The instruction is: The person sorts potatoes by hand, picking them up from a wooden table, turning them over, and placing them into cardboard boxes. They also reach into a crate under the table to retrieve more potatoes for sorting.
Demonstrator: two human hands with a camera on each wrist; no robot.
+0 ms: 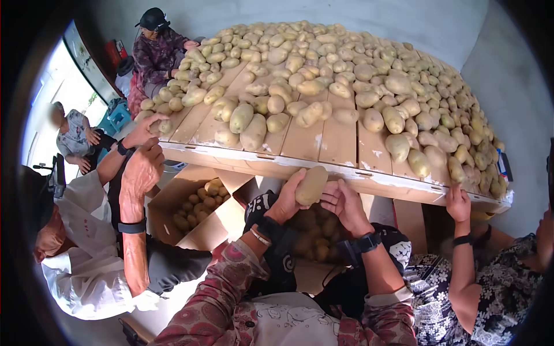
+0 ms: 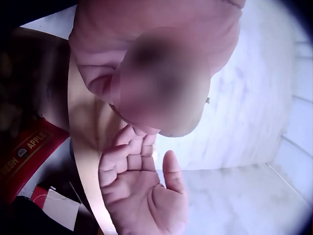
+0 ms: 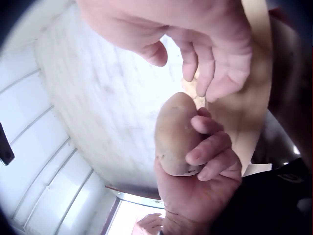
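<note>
My left hand (image 1: 286, 200) grips a large oval potato (image 1: 312, 185) just in front of the table's near edge. In the right wrist view the fingers of that hand curl round the side of the potato (image 3: 173, 134), which stands nearly upright. My right hand (image 1: 351, 210) is beside it, palm toward the potato, with loosely bent fingers holding nothing. The left wrist view shows the open palm of the right hand (image 2: 144, 196) below the potato (image 2: 190, 105), which is partly blurred there.
A cardboard-covered table (image 1: 300, 141) bears a big heap of potatoes (image 1: 398, 83). Beneath its front edge stand cardboard boxes, one at left with potatoes (image 1: 199, 205) inside, another with potatoes (image 1: 316, 233) below my hands. People work at left, right and the far left corner.
</note>
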